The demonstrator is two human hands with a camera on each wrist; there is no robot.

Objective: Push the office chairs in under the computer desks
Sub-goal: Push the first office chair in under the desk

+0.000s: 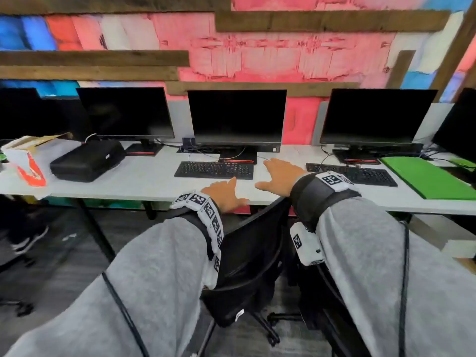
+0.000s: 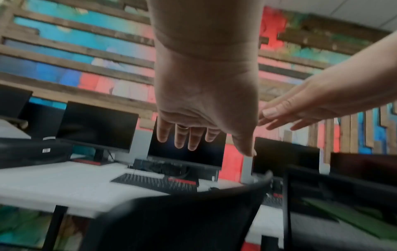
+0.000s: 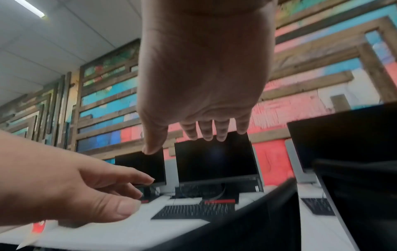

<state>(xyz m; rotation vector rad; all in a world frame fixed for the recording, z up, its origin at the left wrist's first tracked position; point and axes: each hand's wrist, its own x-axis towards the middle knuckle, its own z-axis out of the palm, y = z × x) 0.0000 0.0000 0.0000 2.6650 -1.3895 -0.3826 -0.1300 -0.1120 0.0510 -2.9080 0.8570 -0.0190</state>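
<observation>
Black office chair [image 1: 233, 302], backrest [image 1: 257, 238] near white tabletop [image 1: 144, 182] edge. Above backrest: left hand [image 1: 224, 194], right hand [image 1: 280, 177]; fingers [image 2: 180, 137] extended, released, grasping nothing.

- Both arms are covered to the wrist by loose grey sleeves of soft, fleecy fabric: the left sleeve [image 1: 154, 274] and the right sleeve [image 1: 373, 253].
- The left wrist band [image 1: 206, 215] is a black strap ringed with white blocks. Each block is printed with a black-and-white square marker.
- The right wrist band [image 1: 319, 194] is a wide black strap with a white marker tag [image 1: 332, 179] on top.
- A white box-shaped unit [image 1: 306, 243] with one square marker sits on the inner side of the right band.
- One black cable [image 1: 123, 310] runs along the left sleeve, and a second black cable [image 1: 405, 279] runs along the right sleeve.
- The left hand [image 2: 206, 101] and right hand [image 3: 204, 76] are bare. What looks like a thin ring [image 2: 182, 126] is on one finger of the left.
</observation>
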